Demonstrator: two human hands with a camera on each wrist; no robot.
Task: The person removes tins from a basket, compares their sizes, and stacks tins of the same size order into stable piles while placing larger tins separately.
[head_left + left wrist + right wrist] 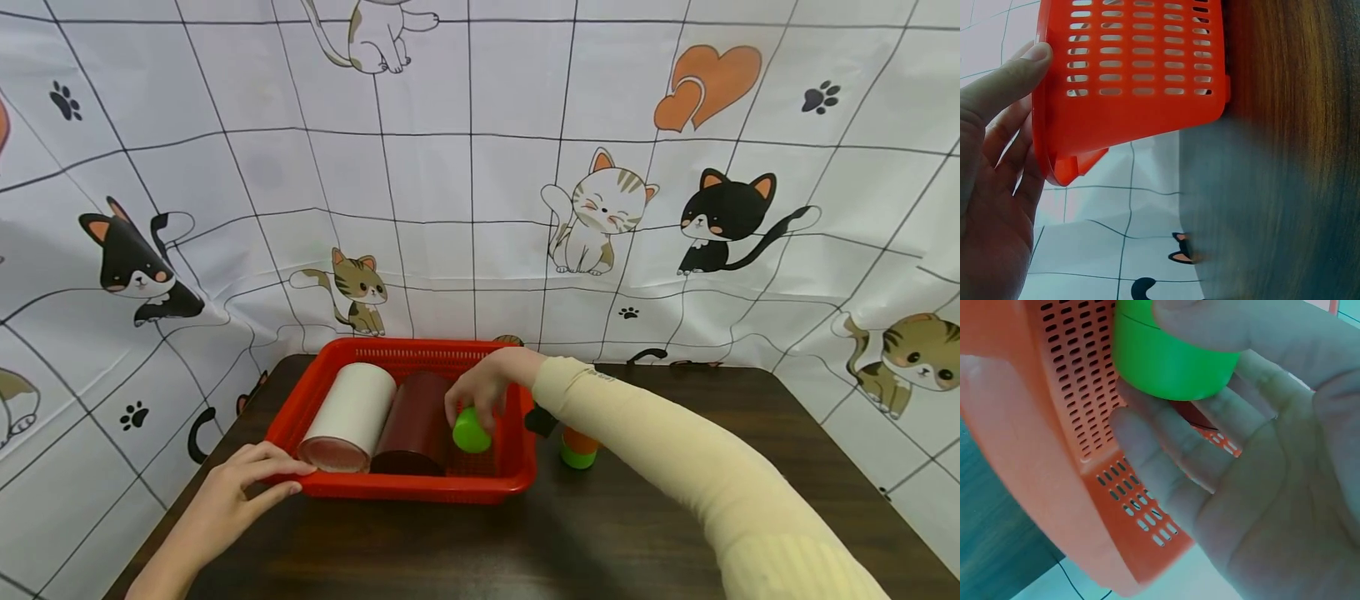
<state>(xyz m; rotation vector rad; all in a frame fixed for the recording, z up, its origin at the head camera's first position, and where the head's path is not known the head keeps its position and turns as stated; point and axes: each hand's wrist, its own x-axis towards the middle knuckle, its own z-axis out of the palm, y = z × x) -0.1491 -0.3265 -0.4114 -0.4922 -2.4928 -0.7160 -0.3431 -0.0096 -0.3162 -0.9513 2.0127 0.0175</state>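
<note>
A red plastic basket [480, 492] with slotted walls stands on the table. My left hand [238, 492] pinches its rim at the near left corner, with the thumb on the near side in the left wrist view. Inside the basket lie a white cylinder [352, 408] and, beside it, a dark red cylinder [420, 417]. My right hand [483, 387] reaches over the basket's right part and grips a green round-ended container [1172, 362] between thumb and fingers. Its upper part is hidden by the hand. Whether it touches the basket's floor, I cannot tell.
Right of the basket, an orange-and-green container [578, 454] stands on the dark wooden table [450, 550], partly behind the right sleeve. Next to it is a black object [540, 422], mostly hidden. A white cat-print sheet [472, 175] hangs behind the table and along its sides.
</note>
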